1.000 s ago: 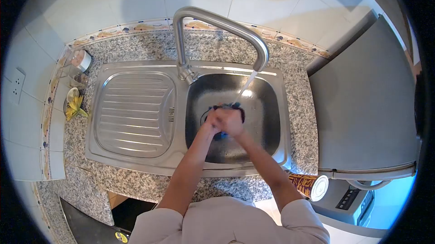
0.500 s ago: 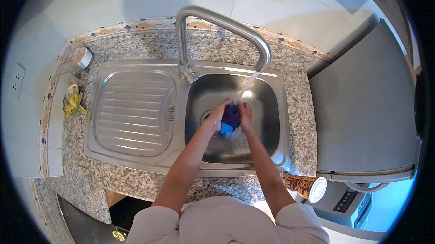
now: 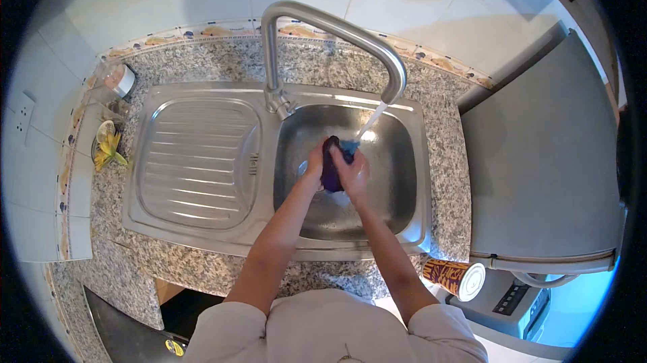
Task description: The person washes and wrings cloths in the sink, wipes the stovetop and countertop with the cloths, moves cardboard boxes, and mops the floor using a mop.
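Observation:
A bunched, wet purple and blue cloth [image 3: 330, 173] is in both hands over the steel sink basin [image 3: 394, 194]. My left hand [image 3: 315, 162] is closed around its left side. From the right, my right hand [image 3: 352, 171] grips the cloth, thumb across its top. A blue part of it sticks out above the right fingers, close to the water stream [image 3: 373, 123] that runs from the tall curved faucet [image 3: 330, 17]. What kind of cloth it is cannot be made out.
A ribbed drainboard [image 3: 199, 161] joins the sink on the left. Jars [image 3: 120, 80] and a yellow flower [image 3: 108, 152] stand at the counter's left edge. A patterned canister [image 3: 455, 278] is near my right elbow. A grey fridge [image 3: 539, 154] stands to the right.
The cloth has turned and shifted slightly left and up in my hands, with its blue part now at the top. My right hand has moved left and lower over the cloth.

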A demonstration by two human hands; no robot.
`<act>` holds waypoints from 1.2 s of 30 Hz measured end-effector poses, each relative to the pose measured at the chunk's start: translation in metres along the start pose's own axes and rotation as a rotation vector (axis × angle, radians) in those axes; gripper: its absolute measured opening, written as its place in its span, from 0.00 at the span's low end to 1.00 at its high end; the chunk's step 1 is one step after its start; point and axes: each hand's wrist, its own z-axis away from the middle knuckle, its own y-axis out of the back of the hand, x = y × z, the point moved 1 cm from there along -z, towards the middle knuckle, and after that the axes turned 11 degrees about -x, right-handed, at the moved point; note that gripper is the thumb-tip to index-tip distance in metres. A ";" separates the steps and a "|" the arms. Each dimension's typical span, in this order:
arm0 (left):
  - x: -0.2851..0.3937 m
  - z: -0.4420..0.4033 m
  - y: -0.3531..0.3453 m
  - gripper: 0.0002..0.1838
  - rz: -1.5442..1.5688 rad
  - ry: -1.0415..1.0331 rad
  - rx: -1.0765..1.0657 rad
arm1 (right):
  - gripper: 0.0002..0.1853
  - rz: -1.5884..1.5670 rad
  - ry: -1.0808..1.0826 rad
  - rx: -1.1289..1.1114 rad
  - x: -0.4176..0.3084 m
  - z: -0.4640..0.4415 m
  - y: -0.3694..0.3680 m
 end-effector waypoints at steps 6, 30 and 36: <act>0.025 0.017 -0.015 0.28 0.041 0.098 0.047 | 0.25 -0.044 -0.317 -0.294 0.022 -0.034 0.033; 0.017 0.020 -0.029 0.16 -0.076 0.100 -0.058 | 0.04 -0.580 0.104 -0.253 -0.009 -0.011 0.025; -0.011 0.011 -0.026 0.16 0.435 0.057 -0.213 | 0.06 0.320 0.592 -0.229 -0.019 -0.005 0.012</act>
